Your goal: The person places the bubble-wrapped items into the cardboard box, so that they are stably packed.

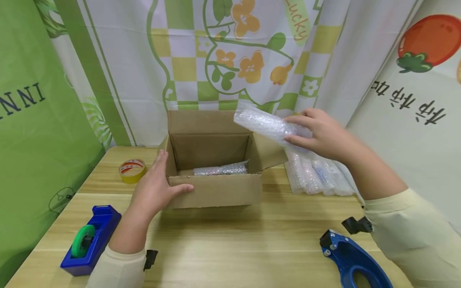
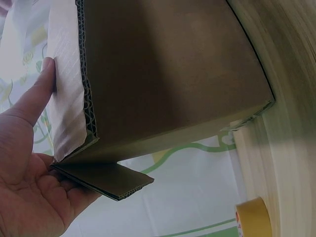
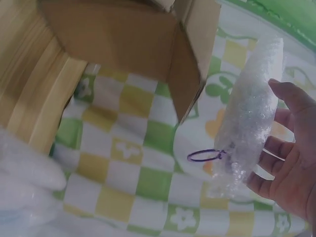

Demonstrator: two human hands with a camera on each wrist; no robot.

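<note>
In the head view, a pale wood-grain surface [image 1: 273, 232] fills the lower middle, backed by a checked, flowered curtain [image 1: 187, 48]. Green cloth [image 1: 29, 140] covers the left; white cloth [image 1: 414, 148] with a tomato print hangs at right. Mid-frame, the left hand [image 1: 154, 185] grips the near left corner of an open cardboard box [image 1: 216, 192] with a wrapped bundle [image 1: 219, 169] inside. The right hand [image 1: 321, 134] holds a bubble-wrapped roll [image 1: 266, 124] above the right flap; more wrapped rolls [image 1: 320, 176] lie right of centre.

In the left wrist view, wood grain runs down the right edge, yellow tape [image 2: 254, 219] at lower right.

In the right wrist view, the curtain fills the middle, the surface upper left; a purple loop [image 3: 205, 155] shows beside the held roll.
</note>
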